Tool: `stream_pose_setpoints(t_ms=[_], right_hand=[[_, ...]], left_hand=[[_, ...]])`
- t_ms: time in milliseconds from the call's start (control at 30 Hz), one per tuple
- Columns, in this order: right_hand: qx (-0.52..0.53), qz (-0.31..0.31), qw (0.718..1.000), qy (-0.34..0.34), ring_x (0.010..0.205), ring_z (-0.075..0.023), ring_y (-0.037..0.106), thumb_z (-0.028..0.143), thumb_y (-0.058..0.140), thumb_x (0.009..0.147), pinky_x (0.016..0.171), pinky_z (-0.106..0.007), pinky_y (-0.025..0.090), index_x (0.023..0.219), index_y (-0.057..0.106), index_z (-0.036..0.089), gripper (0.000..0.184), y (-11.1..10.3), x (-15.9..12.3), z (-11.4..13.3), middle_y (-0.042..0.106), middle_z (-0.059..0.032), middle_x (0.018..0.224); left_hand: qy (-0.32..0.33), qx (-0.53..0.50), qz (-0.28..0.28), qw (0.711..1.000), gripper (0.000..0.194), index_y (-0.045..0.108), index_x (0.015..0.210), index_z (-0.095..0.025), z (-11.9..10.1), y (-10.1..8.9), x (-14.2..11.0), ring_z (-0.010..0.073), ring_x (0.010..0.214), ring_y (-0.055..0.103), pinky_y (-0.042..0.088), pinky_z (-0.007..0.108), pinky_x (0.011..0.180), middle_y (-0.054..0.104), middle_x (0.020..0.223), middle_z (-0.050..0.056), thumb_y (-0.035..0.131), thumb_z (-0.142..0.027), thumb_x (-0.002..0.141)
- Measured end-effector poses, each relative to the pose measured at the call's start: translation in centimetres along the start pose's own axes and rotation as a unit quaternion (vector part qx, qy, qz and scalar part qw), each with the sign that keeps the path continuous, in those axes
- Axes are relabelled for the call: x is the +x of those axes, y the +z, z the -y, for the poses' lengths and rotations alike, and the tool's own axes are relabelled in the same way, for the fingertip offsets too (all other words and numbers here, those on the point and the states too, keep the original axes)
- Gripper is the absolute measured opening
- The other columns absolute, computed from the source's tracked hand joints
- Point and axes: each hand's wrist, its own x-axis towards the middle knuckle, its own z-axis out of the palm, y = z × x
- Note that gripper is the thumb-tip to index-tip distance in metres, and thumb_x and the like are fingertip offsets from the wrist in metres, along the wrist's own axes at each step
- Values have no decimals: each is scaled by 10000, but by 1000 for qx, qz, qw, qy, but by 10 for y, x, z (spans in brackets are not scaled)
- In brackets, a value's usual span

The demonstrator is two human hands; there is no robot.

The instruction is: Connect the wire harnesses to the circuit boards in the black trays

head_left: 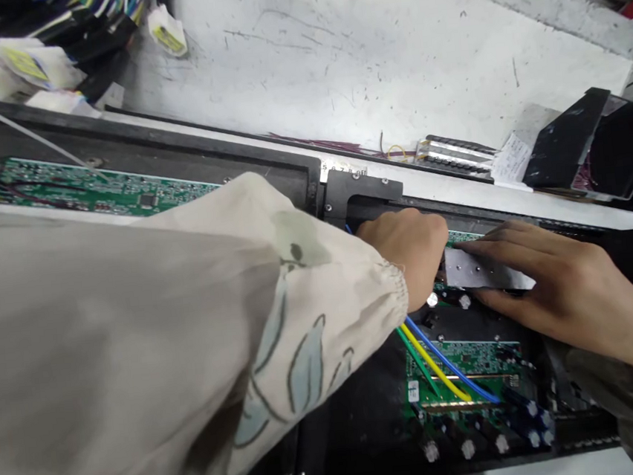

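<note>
You're pressing right hand (556, 281) flat on metal bracket (484, 267), fingers spread; left hand (405, 255) curled, grip hidden. Slip could be snagging blue wire (452, 362), scraping circuit board (485, 359).

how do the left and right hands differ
The left hand is curled; the right hand lies spread flat. The left hand sits beside the metal plate; the right hand rests on it. The left comes from a pale floral sleeve, the right from a darker sleeve. Both are bare, above a green circuit board.
</note>
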Motion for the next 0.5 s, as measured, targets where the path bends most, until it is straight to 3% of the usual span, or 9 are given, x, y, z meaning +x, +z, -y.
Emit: stream_pose_setpoints(t_ms=[200, 333, 400, 500], right_hand=[[-4, 6, 1000, 2, 749, -239, 560, 228, 535, 864, 622, -354, 484, 1078, 590, 58, 278, 5, 6, 1, 584, -101, 800], [33, 55, 997, 31, 798, -257, 580, 274, 541, 859, 678, -383, 490, 1067, 623, 86, 292, -6, 1, -6, 606, -115, 849], [53, 41, 996, 50, 873, -257, 589, 306, 565, 865, 749, -392, 491, 1151, 606, 101, 354, -17, -11, -12, 622, -123, 932], [55, -12, 994, 94, 939, -246, 585, 322, 554, 888, 812, -400, 482, 1230, 580, 125, 395, -29, -38, -20, 635, -122, 1016]], left_hand=[[54, 123, -7, 991, 241, 653, 939, -173, -1, 7, -1, 322, 909, 651, 507, 360, 646, 646, 758, 100, 520, -96, 753], [86, 235, -14, 968, 413, 479, 1213, -124, -2, 11, -4, 250, 685, 640, 407, 281, 542, 609, 646, 53, 450, -111, 802], [104, 273, -4, 956, 502, 383, 1312, -187, -2, 12, -5, 215, 592, 608, 347, 262, 507, 603, 641, 18, 412, -96, 819], [137, 303, 8, 943, 526, 374, 1339, -301, 1, 15, -4, 194, 633, 612, 332, 262, 531, 629, 748, 10, 390, -104, 851]])
